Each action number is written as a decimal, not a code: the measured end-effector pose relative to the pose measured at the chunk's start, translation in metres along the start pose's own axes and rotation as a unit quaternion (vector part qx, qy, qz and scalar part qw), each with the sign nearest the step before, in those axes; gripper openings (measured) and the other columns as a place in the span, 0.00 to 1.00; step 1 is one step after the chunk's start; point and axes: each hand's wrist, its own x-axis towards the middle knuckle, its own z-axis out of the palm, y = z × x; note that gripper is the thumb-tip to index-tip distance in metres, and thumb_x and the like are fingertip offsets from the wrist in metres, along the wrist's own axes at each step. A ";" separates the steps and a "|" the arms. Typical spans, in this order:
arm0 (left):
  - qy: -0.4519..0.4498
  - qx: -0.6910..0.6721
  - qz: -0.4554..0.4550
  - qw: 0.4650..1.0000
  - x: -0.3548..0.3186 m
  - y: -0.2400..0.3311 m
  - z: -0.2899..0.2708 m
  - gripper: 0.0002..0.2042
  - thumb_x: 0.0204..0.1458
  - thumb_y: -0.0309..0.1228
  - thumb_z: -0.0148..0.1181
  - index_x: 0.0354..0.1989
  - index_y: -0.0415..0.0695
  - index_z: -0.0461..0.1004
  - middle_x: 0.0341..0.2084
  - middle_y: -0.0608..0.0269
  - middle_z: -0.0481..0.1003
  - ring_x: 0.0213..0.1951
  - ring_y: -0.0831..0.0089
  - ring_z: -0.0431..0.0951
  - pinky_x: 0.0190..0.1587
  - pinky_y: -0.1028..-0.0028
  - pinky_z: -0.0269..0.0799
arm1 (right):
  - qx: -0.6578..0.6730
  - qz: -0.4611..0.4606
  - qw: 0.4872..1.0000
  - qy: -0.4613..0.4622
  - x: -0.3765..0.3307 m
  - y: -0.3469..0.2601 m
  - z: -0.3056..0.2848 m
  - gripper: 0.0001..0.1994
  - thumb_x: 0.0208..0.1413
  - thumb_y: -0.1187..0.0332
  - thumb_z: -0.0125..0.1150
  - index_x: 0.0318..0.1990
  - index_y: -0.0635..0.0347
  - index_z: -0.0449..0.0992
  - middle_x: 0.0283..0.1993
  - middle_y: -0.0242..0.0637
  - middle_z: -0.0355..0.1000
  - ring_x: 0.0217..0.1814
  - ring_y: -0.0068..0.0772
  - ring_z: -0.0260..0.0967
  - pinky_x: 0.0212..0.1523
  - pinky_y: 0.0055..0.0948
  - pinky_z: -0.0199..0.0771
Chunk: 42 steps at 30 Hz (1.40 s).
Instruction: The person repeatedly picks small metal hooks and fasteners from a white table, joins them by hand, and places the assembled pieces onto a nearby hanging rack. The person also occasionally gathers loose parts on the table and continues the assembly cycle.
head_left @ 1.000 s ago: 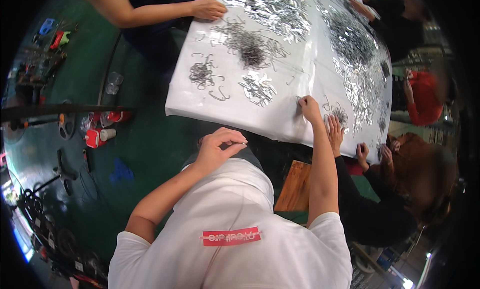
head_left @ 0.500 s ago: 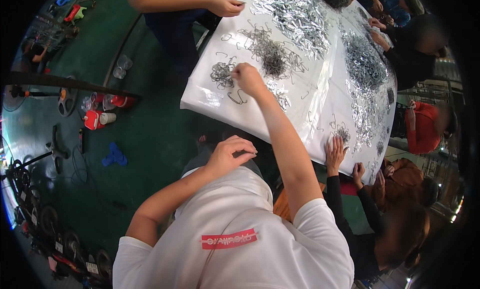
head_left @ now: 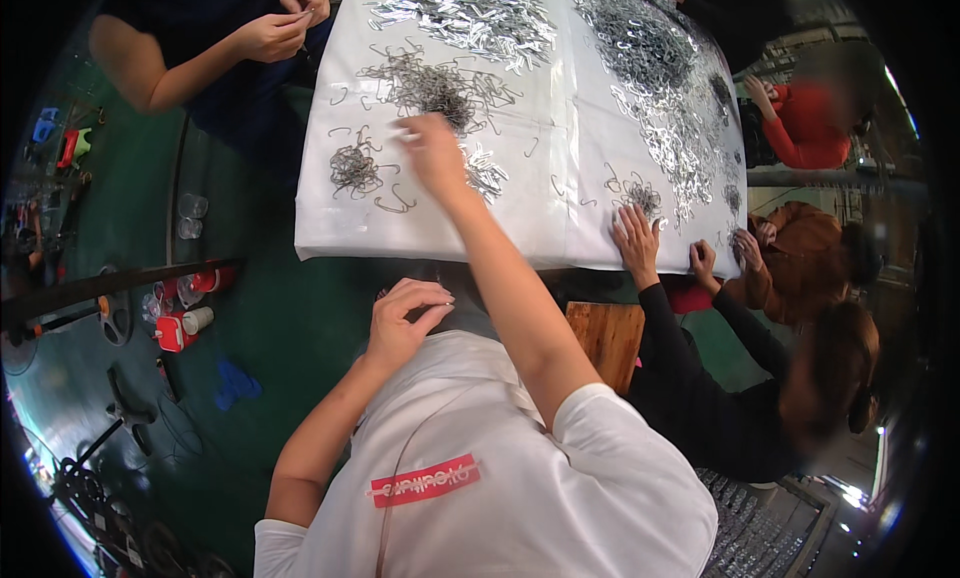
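My left hand (head_left: pixel 408 320) is held in front of my waist, off the table, thumb and fingers pinched together. A tiny light spot shows at its fingertips, too small to name. Over the white-covered table (head_left: pixel 520 228) reaches my right hand (head_left: pixel 436 158), smeared by motion, so its grip is unclear. It is between a small pile of bent wire hooks (head_left: pixel 353 170) on its left and a small heap of shiny metal clips (head_left: pixel 484 174) on its right. Just beyond lies a larger tangle of wire hooks (head_left: pixel 440 96), partly behind my fingers.
Farther back spreads a big heap of shiny metal pieces (head_left: pixel 470 18); another dark metal heap (head_left: pixel 640 48) lies to the right. A co-worker's hands (head_left: pixel 285 28) work at the far left; another person's hand (head_left: pixel 637 240) rests by a small hook pile (head_left: pixel 640 193). A wooden stool (head_left: pixel 604 340) stands under the table's edge.
My right hand has drawn back to the right, away from the small hook pile. My left hand stays pinched near my waist. The whole view has turned, shifting the table leftward.
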 end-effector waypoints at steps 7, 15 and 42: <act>0.007 -0.008 0.020 1.000 -0.002 -0.003 -0.006 0.07 0.42 0.19 0.67 0.31 0.42 0.80 0.31 0.62 0.79 0.37 0.70 0.77 0.38 0.75 0.75 | -0.219 0.286 0.918 0.165 -0.069 0.110 -0.138 0.09 0.55 0.64 0.57 0.39 0.56 0.77 0.42 0.40 0.71 0.45 0.43 0.70 0.45 0.41 0.69; 0.003 0.030 0.064 0.997 -0.008 -0.001 -0.006 0.10 0.39 0.17 0.67 0.32 0.43 0.80 0.31 0.63 0.79 0.36 0.70 0.77 0.39 0.75 0.73 | -0.253 0.359 0.898 0.029 -0.066 0.111 -0.132 0.12 0.50 0.60 0.62 0.34 0.59 0.79 0.39 0.45 0.75 0.42 0.46 0.74 0.43 0.44 0.71; 0.022 0.017 0.041 0.999 0.010 0.016 0.018 0.10 0.40 0.18 0.68 0.32 0.41 0.79 0.31 0.61 0.79 0.36 0.65 0.77 0.39 0.71 0.73 | -0.273 0.051 0.954 -0.112 -0.021 0.136 -0.153 0.23 0.51 0.78 0.49 0.52 0.40 0.75 0.60 0.27 0.68 0.67 0.33 0.58 0.64 0.54 0.53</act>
